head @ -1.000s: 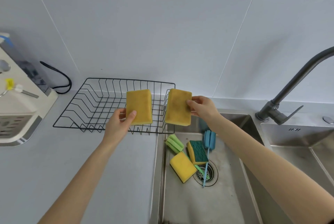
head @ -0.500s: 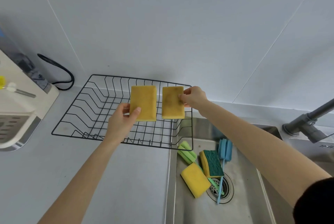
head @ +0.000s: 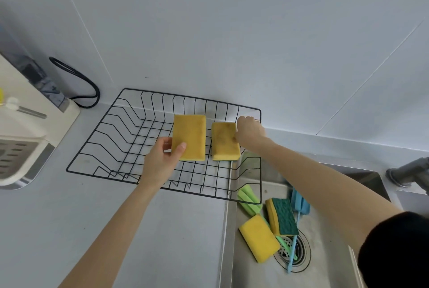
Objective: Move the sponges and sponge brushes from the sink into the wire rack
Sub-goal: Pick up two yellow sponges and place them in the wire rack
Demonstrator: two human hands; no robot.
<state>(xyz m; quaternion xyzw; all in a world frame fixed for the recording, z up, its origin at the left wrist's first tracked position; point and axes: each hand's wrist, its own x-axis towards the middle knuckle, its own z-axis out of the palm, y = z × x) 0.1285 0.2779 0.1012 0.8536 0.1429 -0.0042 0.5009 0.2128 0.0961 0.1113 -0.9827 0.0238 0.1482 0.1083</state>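
Observation:
My left hand [head: 162,160] grips a yellow sponge [head: 190,136] by its lower left corner, over the right part of the black wire rack [head: 97,132]. My right hand [head: 249,131] pinches a second yellow sponge [head: 224,142] at its right edge, low in the rack near its right end. In the steel sink [head: 255,271] lie another yellow sponge [head: 258,237], a yellow-and-dark-green scouring sponge [head: 282,217], a green sponge brush [head: 249,199] and a blue sponge brush [head: 300,204], their handles crossing the drain [head: 299,253].
The rack stands on the grey counter [head: 69,218] with its right end overhanging the sink. A cream appliance [head: 25,123] with a black cable [head: 81,81] sits at the left. A dark faucet base [head: 408,171] is at the right edge. White tiled wall behind.
Both hands have carried their yellow sponges forward and down into the rack. The right sponge has tipped flatter near the rack floor. The view has shifted left, away from the faucet.

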